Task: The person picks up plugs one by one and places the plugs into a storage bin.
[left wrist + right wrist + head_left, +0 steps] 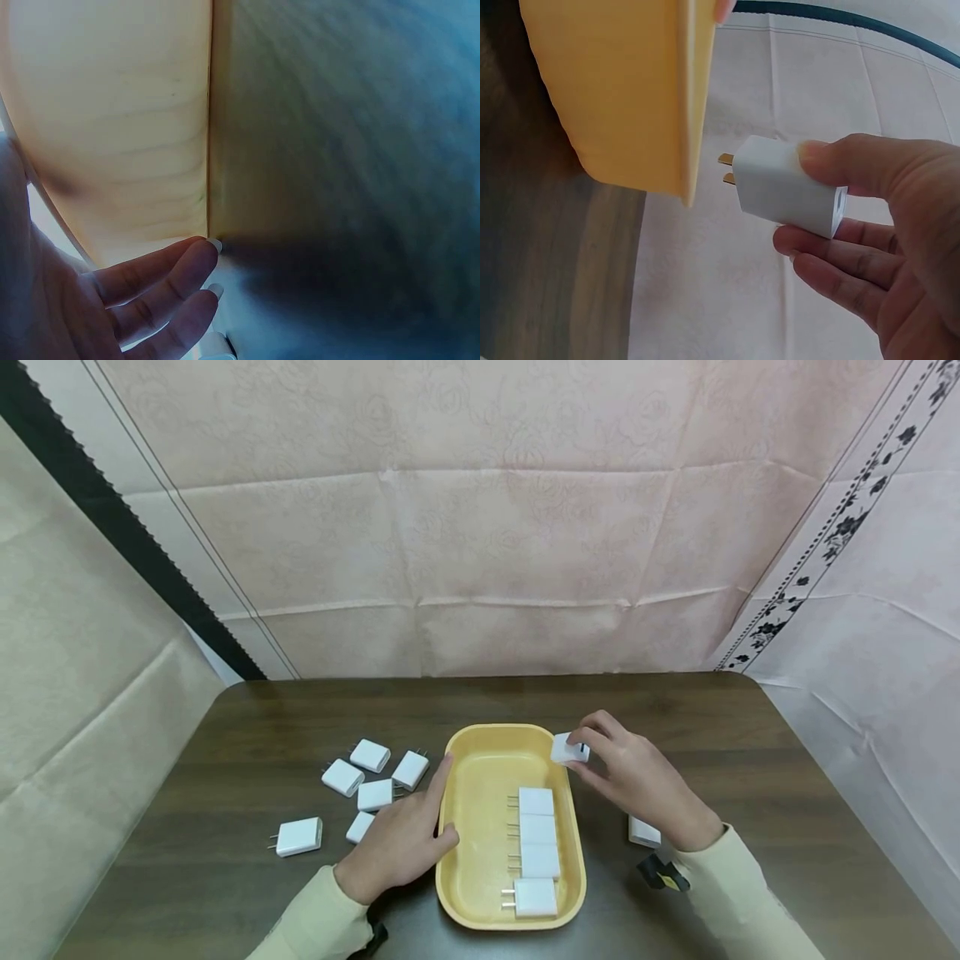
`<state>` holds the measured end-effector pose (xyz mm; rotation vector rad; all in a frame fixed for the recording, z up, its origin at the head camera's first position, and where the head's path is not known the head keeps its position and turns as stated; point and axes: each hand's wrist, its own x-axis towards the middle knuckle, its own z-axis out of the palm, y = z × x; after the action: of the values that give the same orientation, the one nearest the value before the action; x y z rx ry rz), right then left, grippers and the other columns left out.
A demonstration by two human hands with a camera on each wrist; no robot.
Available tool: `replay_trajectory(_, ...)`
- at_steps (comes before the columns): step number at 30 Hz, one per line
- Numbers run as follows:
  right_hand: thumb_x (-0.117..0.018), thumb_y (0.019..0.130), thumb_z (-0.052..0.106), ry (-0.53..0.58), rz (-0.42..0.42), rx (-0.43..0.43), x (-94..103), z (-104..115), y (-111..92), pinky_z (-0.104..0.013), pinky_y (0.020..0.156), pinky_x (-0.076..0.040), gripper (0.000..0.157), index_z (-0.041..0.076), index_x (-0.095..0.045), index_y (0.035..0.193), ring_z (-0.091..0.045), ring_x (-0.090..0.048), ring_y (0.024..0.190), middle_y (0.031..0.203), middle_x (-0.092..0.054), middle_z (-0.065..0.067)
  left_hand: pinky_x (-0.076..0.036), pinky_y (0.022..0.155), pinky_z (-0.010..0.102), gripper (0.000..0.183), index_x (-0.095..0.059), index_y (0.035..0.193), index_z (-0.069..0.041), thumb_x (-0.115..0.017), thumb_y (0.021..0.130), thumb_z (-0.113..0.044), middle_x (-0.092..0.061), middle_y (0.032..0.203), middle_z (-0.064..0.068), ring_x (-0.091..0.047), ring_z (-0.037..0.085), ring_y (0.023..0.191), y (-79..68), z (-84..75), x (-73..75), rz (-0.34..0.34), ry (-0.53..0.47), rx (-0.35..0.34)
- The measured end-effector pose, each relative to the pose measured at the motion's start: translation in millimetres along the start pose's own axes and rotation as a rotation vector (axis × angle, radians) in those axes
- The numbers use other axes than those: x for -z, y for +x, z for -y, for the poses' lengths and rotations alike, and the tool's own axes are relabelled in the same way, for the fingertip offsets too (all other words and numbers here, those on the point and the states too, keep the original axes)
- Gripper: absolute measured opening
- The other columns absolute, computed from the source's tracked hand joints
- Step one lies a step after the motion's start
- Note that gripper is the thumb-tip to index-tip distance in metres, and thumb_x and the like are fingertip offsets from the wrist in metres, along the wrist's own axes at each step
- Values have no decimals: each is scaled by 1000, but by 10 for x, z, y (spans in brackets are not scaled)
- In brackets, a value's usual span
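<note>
A yellow tray (pixel 480 777) stands on the brown table with several white plug chargers (pixel 537 829) in a column along its right side, prongs facing left. Between thumb and fingers, my right hand (pixel 630 777) pinches another white charger (pixel 787 184) just off the tray's upper right rim. Its two metal prongs point toward the tray in the right wrist view. My left hand (pixel 401 839) rests at the tray's left rim, index finger extended along it and thumb over the edge. In the left wrist view, the fingers (pixel 169 296) lie nearly straight against the tray's outer side.
Several loose white chargers (pixel 298 837) lie on the table (pixel 225 760) left of the tray. One more charger (pixel 643 832) sits under my right wrist, partly hidden. Pale patterned cloth (pixel 525 552) hangs behind the table and at both sides.
</note>
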<state>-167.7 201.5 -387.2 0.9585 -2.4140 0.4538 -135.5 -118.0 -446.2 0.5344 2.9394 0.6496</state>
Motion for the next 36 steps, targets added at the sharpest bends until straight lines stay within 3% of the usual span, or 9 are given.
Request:
replay_trajectory(13, -86, 79, 14, 27, 62, -38, -61, 86, 11, -19, 58, -50, 32, 11, -68, 104, -7, -55, 64, 108, -59, -3, -38, 54, 24, 92, -7, 165, -17, -56, 88, -30, -49, 71, -9, -47, 4, 62, -6, 0, 1, 1, -2, 3)
replay_trajectory(27, -84, 82, 16, 56, 58, -23, -147, 131, 16, -16, 54, -44, 27, 12, -68, 104, -1, -45, 57, 108, -59, -2, -38, 55, 24, 93, -8, 165, -16, -57, 87, -31, -49, 72, -10, -48, 4, 63, -4, 7, -8, -14, 16, -14)
replay_trajectory(36, -83, 83, 18, 62, 87, -43, -206, 149, 11, -16, 56, -46, 28, 13, -68, 106, -4, -49, 60, 108, -59, -2, -39, 56, 24, 92, -9, 165, -17, -57, 87, -31, -50, 71, -10, -48, 4, 64, -4, 0, 0, -9, 8, -7)
